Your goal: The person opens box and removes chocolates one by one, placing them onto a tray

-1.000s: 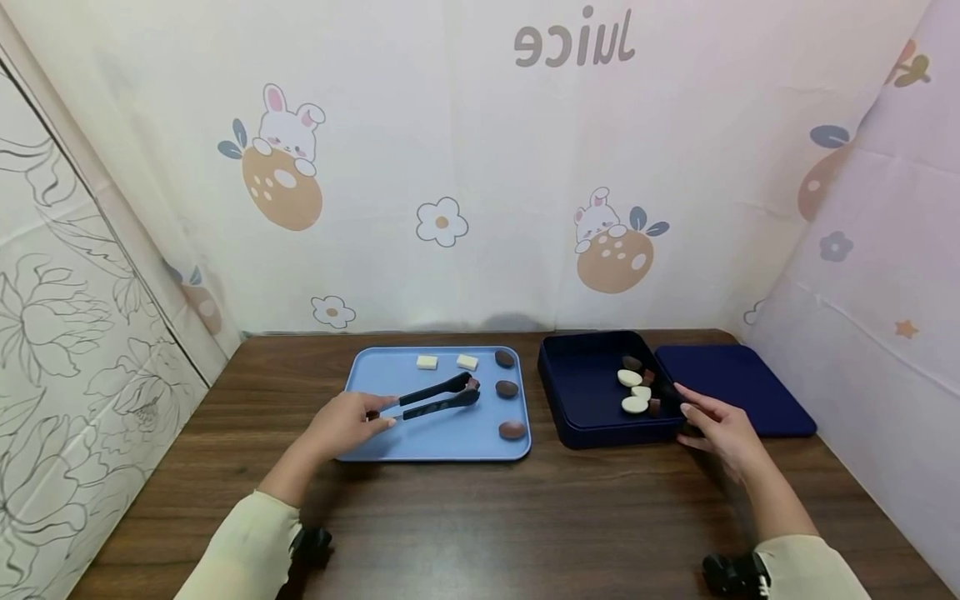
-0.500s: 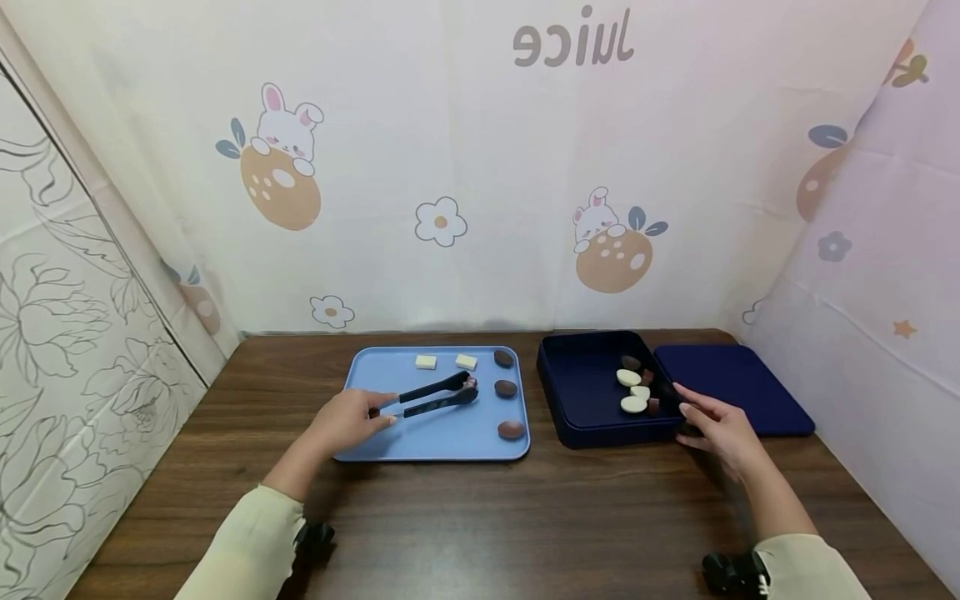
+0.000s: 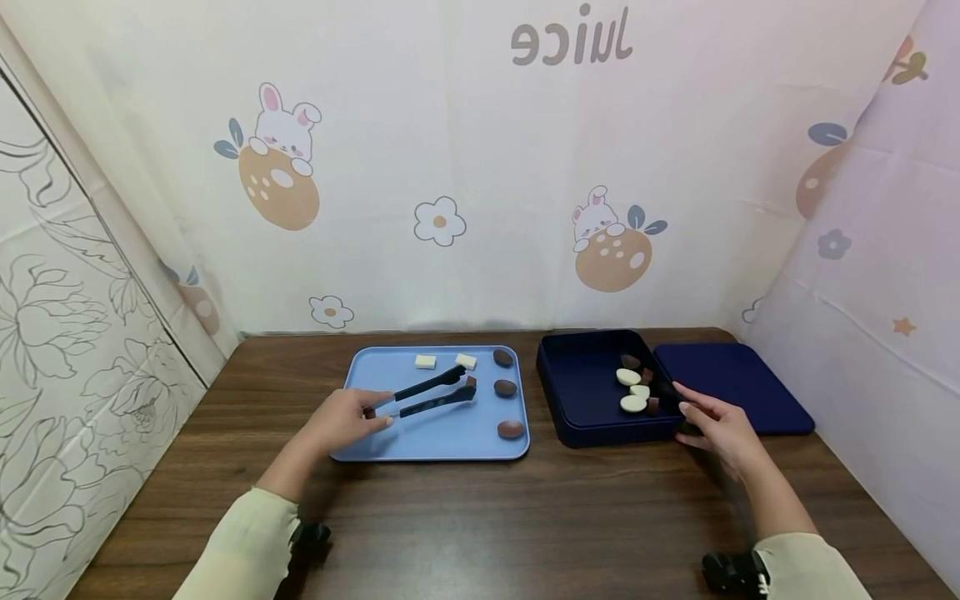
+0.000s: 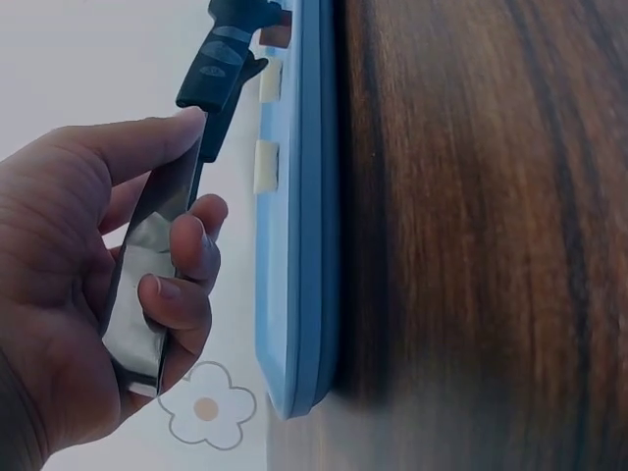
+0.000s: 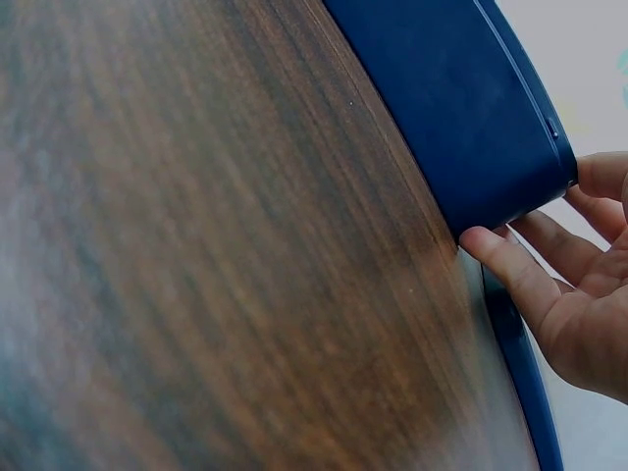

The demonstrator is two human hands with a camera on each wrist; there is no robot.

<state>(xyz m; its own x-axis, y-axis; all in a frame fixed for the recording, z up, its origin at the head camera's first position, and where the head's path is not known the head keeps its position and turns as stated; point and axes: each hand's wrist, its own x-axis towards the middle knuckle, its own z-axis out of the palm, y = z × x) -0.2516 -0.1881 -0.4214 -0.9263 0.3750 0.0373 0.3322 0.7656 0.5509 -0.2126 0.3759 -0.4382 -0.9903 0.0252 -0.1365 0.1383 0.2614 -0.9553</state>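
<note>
Sleeves (image 3: 236,542) enter from eight and four o'clock. The left hand (image 3: 343,423), at the tray's eight o'clock, has thumb and fingers bent round the metal handle of the tongs (image 3: 437,402); these reach toward two o'clock, tips spread, with a brown cube (image 3: 471,381) between them, seemingly against the near tip and apart from the far one. The right hand (image 3: 723,429) grips the four o'clock corner of the dark blue box (image 3: 581,437), thumb at the near wall and fingers round the end, likely steadying it.

The step in hand looks like getting the cube between the tips; the next move calls for lining both up and squeezing gently. Room is tight: brown ovals (image 3: 505,388) lie along two, three and four o'clock on the pale blue tray (image 3: 450,437), the middle one just beside the cube. White blocks (image 3: 466,362) sit at twelve and one.

Beyond the ovals, the box's raised wall would obstruct a low sideways carry. White pieces (image 3: 633,404) and brown ones lie in its three o'clock half; a flat blue panel (image 3: 735,387) lies outside, also at three. Farthest, at twelve, hangs a printed curtain (image 3: 375,267).
</note>
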